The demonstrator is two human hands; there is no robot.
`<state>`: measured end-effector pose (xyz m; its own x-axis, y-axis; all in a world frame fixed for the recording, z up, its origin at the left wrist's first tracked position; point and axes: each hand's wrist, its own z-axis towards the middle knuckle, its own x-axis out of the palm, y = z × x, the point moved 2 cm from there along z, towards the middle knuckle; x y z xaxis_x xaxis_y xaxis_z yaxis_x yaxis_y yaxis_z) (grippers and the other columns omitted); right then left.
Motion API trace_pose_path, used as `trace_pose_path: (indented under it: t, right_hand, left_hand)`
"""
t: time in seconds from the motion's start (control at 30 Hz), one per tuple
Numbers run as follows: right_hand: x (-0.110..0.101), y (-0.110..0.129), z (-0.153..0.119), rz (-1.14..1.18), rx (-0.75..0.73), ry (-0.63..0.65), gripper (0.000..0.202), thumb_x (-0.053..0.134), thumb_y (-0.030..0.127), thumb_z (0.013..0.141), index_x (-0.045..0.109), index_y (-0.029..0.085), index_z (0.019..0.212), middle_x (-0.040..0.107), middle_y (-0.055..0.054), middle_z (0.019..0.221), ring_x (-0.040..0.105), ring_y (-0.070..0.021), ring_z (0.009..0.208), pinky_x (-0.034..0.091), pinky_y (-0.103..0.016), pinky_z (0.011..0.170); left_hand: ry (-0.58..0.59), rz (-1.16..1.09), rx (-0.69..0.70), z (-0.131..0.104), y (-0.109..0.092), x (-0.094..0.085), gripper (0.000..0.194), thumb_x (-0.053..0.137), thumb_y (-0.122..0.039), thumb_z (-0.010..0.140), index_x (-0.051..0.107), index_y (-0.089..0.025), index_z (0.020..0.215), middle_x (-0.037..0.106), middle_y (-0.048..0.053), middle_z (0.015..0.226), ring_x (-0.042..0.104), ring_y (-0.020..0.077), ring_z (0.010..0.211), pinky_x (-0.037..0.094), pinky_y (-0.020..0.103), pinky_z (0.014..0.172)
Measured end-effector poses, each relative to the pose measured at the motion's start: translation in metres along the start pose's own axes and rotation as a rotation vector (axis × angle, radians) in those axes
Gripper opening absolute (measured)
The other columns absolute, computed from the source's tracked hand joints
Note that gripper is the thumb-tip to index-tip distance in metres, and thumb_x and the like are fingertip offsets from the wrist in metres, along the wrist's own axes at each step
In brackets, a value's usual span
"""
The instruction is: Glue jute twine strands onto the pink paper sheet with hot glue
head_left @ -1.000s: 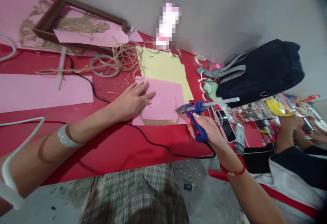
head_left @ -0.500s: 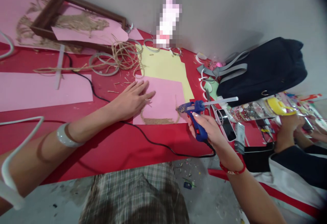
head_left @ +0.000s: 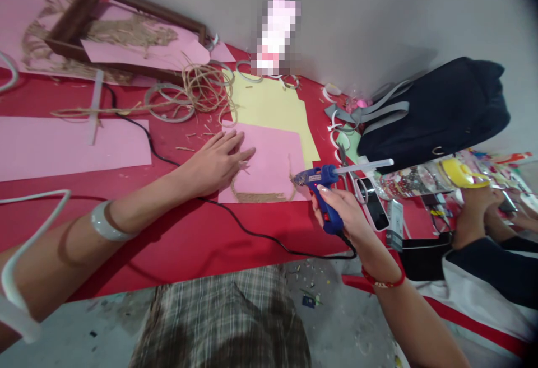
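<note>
My left hand (head_left: 216, 163) lies flat with fingers apart on the left edge of a pink paper sheet (head_left: 271, 158), pressing on a strand of jute twine (head_left: 260, 196) that runs along the sheet's lower edge and up its right side. My right hand (head_left: 342, 211) grips a blue hot glue gun (head_left: 321, 189) with a clear glue stick poking out the back. Its nozzle touches the twine at the sheet's right edge. The gun's black cord (head_left: 252, 233) trails across the red table (head_left: 189, 239).
A yellow sheet (head_left: 269, 107) lies behind the pink one, with a loose twine coil (head_left: 208, 85), tape rings and a wooden frame (head_left: 109, 32) further left. A dark backpack (head_left: 432, 113), a phone (head_left: 374, 203) and scissors sit right. Another person's hands (head_left: 474, 205) work at the right edge.
The view has shifted slightly. Both hands hold nearly the same spots, the glue gun nozzle staying at the twine on the sheet's right edge.
</note>
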<state>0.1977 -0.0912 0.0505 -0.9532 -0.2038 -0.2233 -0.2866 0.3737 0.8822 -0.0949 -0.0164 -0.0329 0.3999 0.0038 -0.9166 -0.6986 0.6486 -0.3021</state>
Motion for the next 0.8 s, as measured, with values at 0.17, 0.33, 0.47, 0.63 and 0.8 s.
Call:
trace_pose_path:
  t: [0.17, 0.33, 0.47, 0.63, 0.8]
  right_hand:
    - [-0.0007, 0.0016, -0.0018, 0.000, 0.022, -0.061, 0.066, 0.084, 0.084, 0.067, 0.066, 0.020, 0.063, 0.060, -0.003, 0.055, 0.050, -0.0111, 0.044, 0.043, -0.025, 0.041]
    - [0.0005, 0.0034, -0.0039, -0.032, 0.015, -0.046, 0.067, 0.081, 0.084, 0.071, 0.066, 0.020, 0.062, 0.057, -0.002, 0.050, 0.049, -0.0113, 0.042, 0.042, -0.026, 0.039]
    - [0.0004, 0.0005, -0.0032, -0.033, 0.019, -0.057, 0.067, 0.081, 0.085, 0.070, 0.065, 0.020, 0.061, 0.058, -0.002, 0.049, 0.050, -0.0115, 0.041, 0.041, -0.025, 0.037]
    - [0.0015, -0.0008, -0.0010, -0.037, -0.002, -0.056, 0.063, 0.078, 0.081, 0.076, 0.065, 0.021, 0.061, 0.057, -0.002, 0.049, 0.050, -0.0117, 0.040, 0.040, -0.025, 0.036]
    - [0.0033, 0.0001, 0.0003, -0.034, 0.017, -0.070, 0.061, 0.079, 0.079, 0.075, 0.063, 0.022, 0.059, 0.057, -0.001, 0.048, 0.051, -0.0122, 0.038, 0.041, -0.026, 0.035]
  left_hand:
    - [0.014, 0.014, 0.000, 0.0005, -0.0004, -0.0014, 0.053, 0.044, -0.022, 0.107, 0.060, -0.018, 0.157, 0.048, 0.023, 0.165, 0.041, 0.0414, 0.157, 0.031, 0.064, 0.130]
    - [0.012, 0.048, 0.015, 0.0004, 0.0006, 0.0008, 0.053, 0.040, -0.024, 0.109, 0.058, -0.016, 0.158, 0.048, 0.024, 0.164, 0.041, 0.0410, 0.157, 0.032, 0.062, 0.130]
    - [0.007, 0.051, 0.024, 0.0005, 0.0011, 0.0008, 0.053, 0.040, -0.024, 0.109, 0.058, -0.016, 0.158, 0.048, 0.024, 0.163, 0.042, 0.0403, 0.156, 0.032, 0.062, 0.130]
    - [0.003, 0.033, 0.023, 0.0001, 0.0016, 0.0004, 0.053, 0.041, -0.024, 0.108, 0.058, -0.017, 0.158, 0.049, 0.022, 0.163, 0.042, 0.0398, 0.156, 0.031, 0.062, 0.130]
    - [0.002, 0.023, 0.017, 0.0000, 0.0012, -0.0001, 0.053, 0.042, -0.023, 0.107, 0.059, -0.018, 0.158, 0.048, 0.023, 0.164, 0.042, 0.0414, 0.155, 0.032, 0.064, 0.129]
